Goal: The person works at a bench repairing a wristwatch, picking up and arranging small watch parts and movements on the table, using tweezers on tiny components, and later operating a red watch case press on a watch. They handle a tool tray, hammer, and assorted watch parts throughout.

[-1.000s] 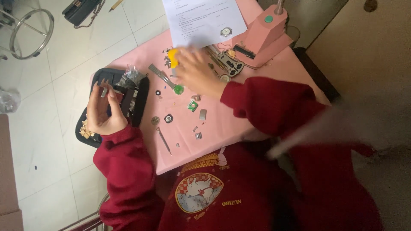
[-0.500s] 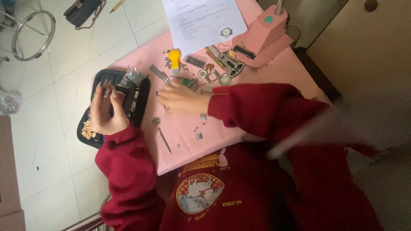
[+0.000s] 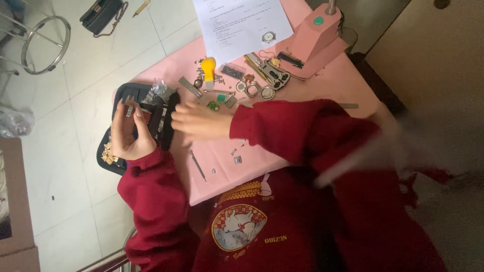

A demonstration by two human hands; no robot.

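Seated person at a pink-topped desk [image 3: 282, 166], seen from a head-worn camera. The landmark is the black zip-open fabric tool case [image 3: 121, 93] lying at the desk's left edge. Directly over the case, the left hand [image 3: 128, 133] is raised with its fingers closed on a small slim metal piece [image 3: 130, 107], held upright between thumb and fingertips; what kind of tool it is cannot be told. Just right of the case, the right hand [image 3: 199, 121] hovers with fingers spread apart and holds nothing, its red sleeve [image 3: 302, 131] crossing the desk. Further right of the case lie a yellow-handled tool [image 3: 208, 65], a small green part [image 3: 214, 105], several metal watch-case rings [image 3: 259, 90] and scattered small parts; a thin metal pick [image 3: 197, 166] lies below and right of the case. Far to the right of the case stands a pink press [image 3: 315, 43] with a green button, beside a white printed sheet [image 3: 237, 25] that carries a small round watch [image 3: 268, 37]. As a judgement of progress: one tool is out of the case and in hand, the parts lie loose and unassembled, and most of the work appears still to be done.
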